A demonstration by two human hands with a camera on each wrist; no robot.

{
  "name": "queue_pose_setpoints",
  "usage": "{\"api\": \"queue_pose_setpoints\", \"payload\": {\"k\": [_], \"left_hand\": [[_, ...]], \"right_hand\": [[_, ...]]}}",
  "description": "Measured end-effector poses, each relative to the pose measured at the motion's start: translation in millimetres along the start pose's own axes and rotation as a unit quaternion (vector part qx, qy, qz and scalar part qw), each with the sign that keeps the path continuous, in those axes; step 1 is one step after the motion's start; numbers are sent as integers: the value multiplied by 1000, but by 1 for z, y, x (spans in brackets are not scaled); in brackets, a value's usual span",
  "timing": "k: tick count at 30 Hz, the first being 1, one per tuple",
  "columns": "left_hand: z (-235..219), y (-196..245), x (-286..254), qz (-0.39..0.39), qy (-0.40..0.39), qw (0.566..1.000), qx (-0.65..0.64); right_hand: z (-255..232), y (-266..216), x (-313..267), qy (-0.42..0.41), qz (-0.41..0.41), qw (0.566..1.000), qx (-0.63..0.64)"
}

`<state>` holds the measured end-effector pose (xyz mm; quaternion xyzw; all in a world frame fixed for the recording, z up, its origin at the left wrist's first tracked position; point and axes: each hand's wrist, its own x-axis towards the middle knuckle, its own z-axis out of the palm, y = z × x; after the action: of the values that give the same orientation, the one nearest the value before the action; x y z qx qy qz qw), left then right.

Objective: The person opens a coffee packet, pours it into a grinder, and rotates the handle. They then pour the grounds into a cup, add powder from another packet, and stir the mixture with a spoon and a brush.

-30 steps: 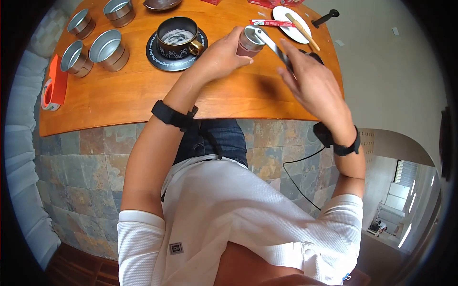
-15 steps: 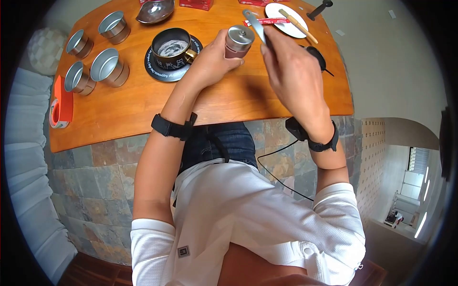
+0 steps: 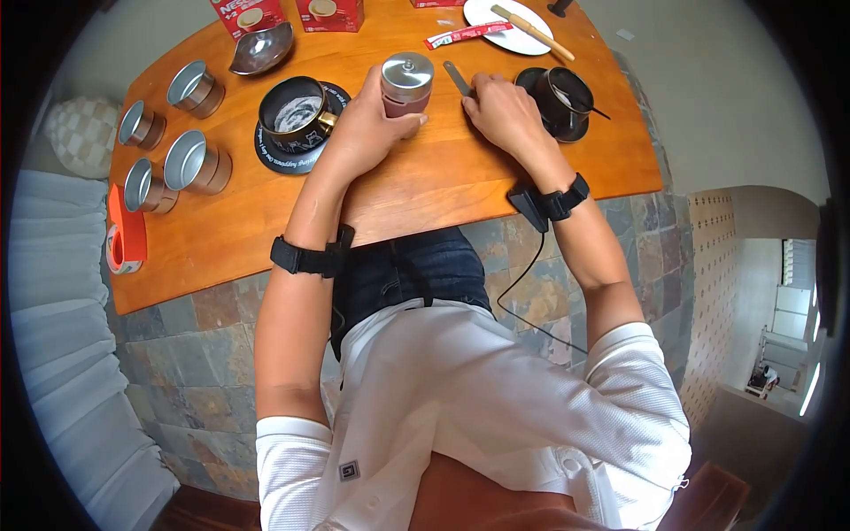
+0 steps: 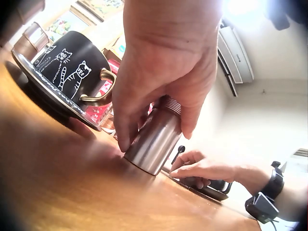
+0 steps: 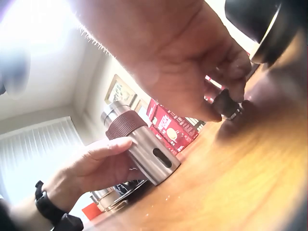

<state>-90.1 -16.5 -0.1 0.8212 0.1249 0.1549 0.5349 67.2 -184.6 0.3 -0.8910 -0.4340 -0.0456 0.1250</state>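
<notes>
Here's the left hand, curled firmly around the manual coffee grinder, thumb along one side, fingers along the other. The grinder is front and centre on the wooden table, between the two hands, its base down at the tabletop, its ribbed brown band up near the grip and its round steel lid facing up with a small stud in the middle.

Over to the right hand, low at the table, with the grey crank handle poking out from beneath the fingers, well clear of the lid. The right-wrist view has the fingers pinching the handle's black knob; whether that knob touches the wood, one cannot tell.

Just beyond the left hand sits the black cat-print cup, gold-handled, on its dark lettered saucer. Beside the right hand, a second dark cup on a saucer of its own. Further left, four metal cups in a cluster; at the far side, red Nescafé boxes, a dark bowl, and a white plate carrying a wooden-handled brush, a red sachet at its edge.
</notes>
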Motion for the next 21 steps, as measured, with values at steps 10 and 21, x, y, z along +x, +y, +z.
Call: {"api": "queue_pose_setpoints", "payload": {"k": [10, 21], "left_hand": [[2, -6, 3, -12, -2, 998, -61], [0, 0, 1, -40, -40, 993, -106]], "right_hand": [[-45, -55, 0, 114, -172, 946, 252], [-42, -49, 28, 6, -252, 887, 388]]}}
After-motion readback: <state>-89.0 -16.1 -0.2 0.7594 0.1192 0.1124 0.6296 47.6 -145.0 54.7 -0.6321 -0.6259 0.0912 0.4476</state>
